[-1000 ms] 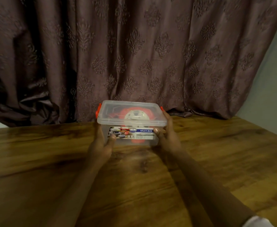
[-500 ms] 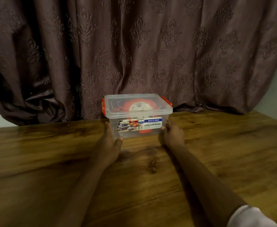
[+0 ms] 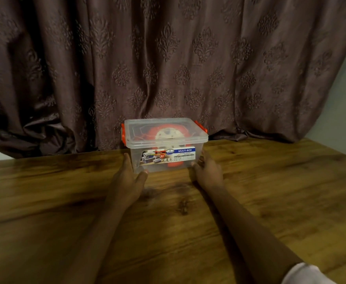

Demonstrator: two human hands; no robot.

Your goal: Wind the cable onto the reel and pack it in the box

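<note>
A clear plastic box (image 3: 190, 163) with orange side latches and a closed lid stands on the wooden table, close to the curtain. Through the lid and wall I see the orange cable reel (image 3: 169, 132) with its white hub lying inside. My left hand (image 3: 127, 178) rests against the box's lower left corner, fingers straight along the side and thumb on the front. My right hand (image 3: 209, 171) lies flat against the lower right corner in the same way. The cable itself is hard to make out through the plastic.
The wooden table (image 3: 270, 191) stretches wide on both sides and toward me. A dark patterned curtain (image 3: 168, 68) hangs just behind the box and drapes onto the table's back edge. A pale wall (image 3: 344, 103) shows at the far right.
The box, held up off the table a second ago, has been moved away from me and set down near the curtain. Both hands slid down to its lower corners.
</note>
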